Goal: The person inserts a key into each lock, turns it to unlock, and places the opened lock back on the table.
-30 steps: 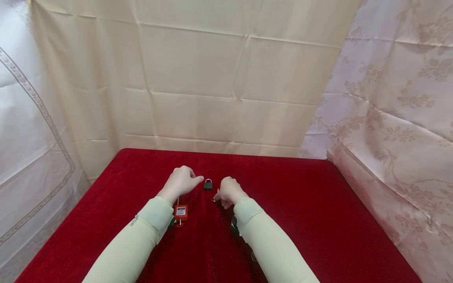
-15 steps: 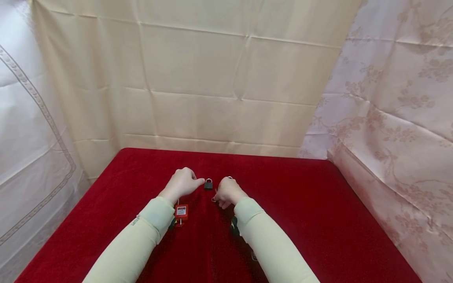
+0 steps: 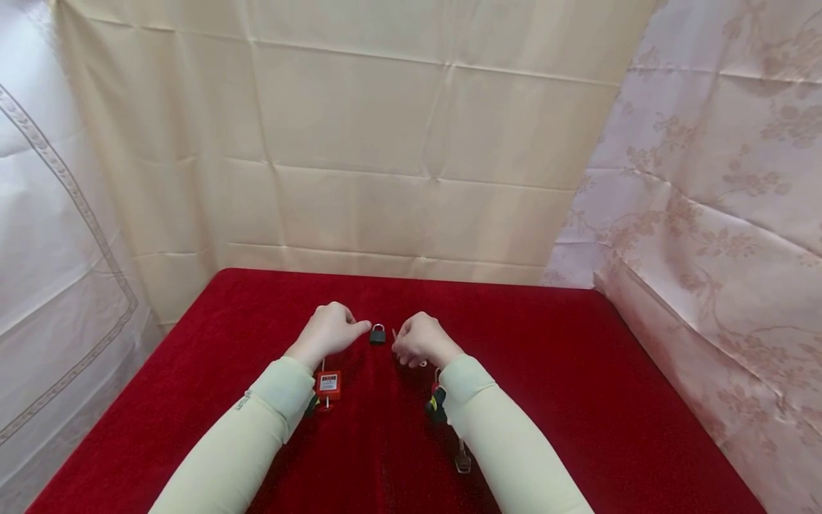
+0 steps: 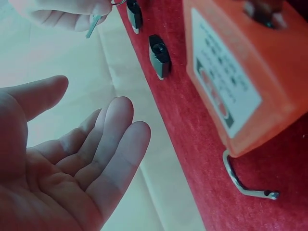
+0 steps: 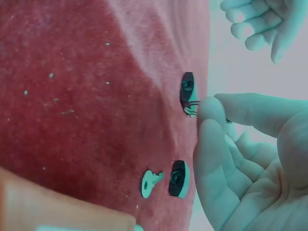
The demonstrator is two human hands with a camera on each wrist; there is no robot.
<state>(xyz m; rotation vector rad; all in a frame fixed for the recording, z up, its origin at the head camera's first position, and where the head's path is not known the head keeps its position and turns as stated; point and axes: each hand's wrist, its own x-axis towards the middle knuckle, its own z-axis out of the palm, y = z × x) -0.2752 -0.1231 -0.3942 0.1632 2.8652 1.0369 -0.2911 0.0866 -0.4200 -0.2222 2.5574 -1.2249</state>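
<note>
My right hand (image 3: 424, 341) pinches a small key (image 4: 94, 25) on a metal ring (image 5: 191, 109) between thumb and fingertips. Just left of it on the red cloth stands a small black padlock (image 3: 377, 335) with a silver shackle. My left hand (image 3: 330, 330) is on the padlock's other side, thumb pointing at it; in the left wrist view its fingers are loosely bent and hold nothing. From above, the right wrist view has two black padlocks, one near the ring (image 5: 187, 86) and another padlock (image 5: 179, 179) beside a loose key (image 5: 151, 183).
A red padlock (image 3: 329, 385) with a white label and a key in it lies by the left cuff; its shackle (image 4: 240, 185) is swung open. By the right cuff is a black-and-yellow item (image 3: 435, 405), and nearer, a brownish padlock (image 3: 462, 460). Cloth curtains surround the table (image 3: 546, 371).
My right hand has shifted slightly to the right and turned, and the key ring has moved with it. More of the items beside the right sleeve now shows. The left hand has stayed put.
</note>
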